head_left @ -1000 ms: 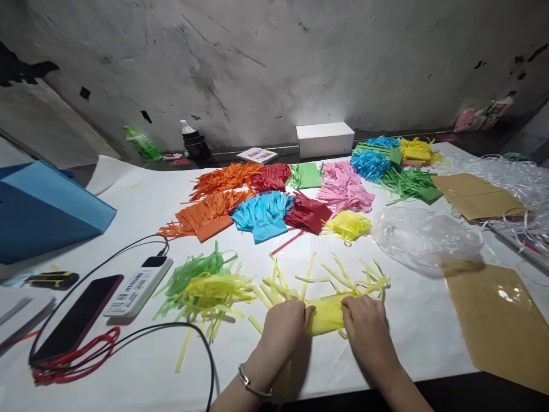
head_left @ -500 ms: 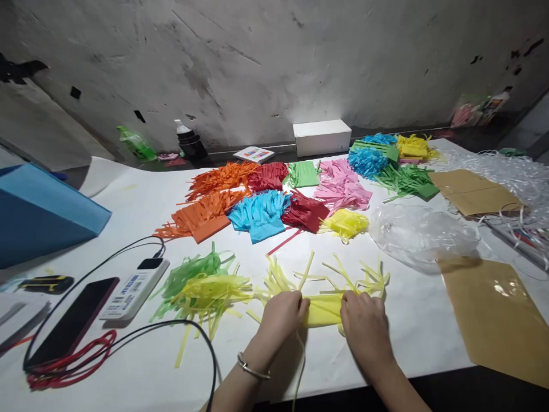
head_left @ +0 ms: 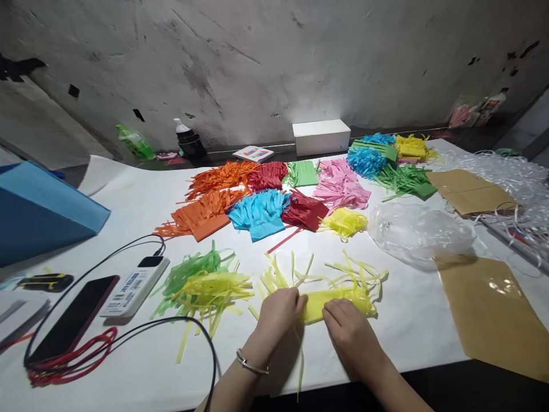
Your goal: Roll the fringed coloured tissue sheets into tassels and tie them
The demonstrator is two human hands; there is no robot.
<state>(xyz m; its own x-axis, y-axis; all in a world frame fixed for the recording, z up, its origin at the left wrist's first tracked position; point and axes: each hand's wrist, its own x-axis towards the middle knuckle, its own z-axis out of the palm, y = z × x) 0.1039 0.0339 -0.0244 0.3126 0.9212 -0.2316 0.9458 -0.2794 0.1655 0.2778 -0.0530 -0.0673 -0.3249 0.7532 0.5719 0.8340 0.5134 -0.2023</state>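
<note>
A strip of yellow fringed tissue paper (head_left: 316,303) lies across the white table cover in front of me, its loose fringe fanning out at the far side and both ends. My left hand (head_left: 281,312), with a silver bracelet at the wrist, is closed on the strip's left part. Curled over its lower edge near the middle is my right hand (head_left: 349,326), its fingers pressed together on the paper; the thumb is hidden. One thin yellow strand hangs toward the table's front edge. Left of my hands lie yellow fringe (head_left: 217,286) and green fringe (head_left: 195,272), overlapping.
Folded fringe bundles in several colours, including a blue one (head_left: 261,214), lie behind. To the right are a clear plastic bag (head_left: 420,234) and a brown envelope (head_left: 489,309). A power bank (head_left: 135,289), a phone (head_left: 75,317) and a looping black cable (head_left: 201,326) occupy the left.
My right hand has shifted left and slightly toward me along the strip, uncovering its right end. My left hand stays nearly in place.
</note>
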